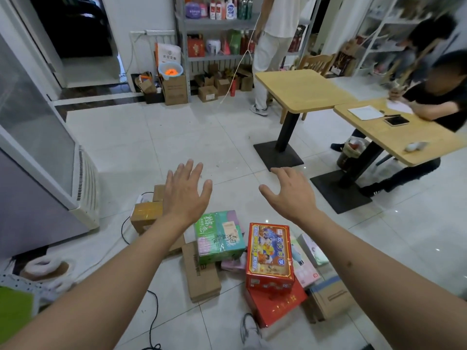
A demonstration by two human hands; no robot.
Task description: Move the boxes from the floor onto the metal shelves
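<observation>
**Both hands free above the pile of boxes**

The metal shelves (217, 24) stand far behind the pile, at the back wall. The boxes lie on the floor (177, 137) in one pile, below and nearer than both hands. The red box (270, 256) sits on top, its long axis pointing away from the person; the green box (218, 236) is just left of it. The right hand (290, 195) seems nearer the red box, the left hand (184, 190) nearer the green one. Each grip is spread wide and holds nothing.
</observation>
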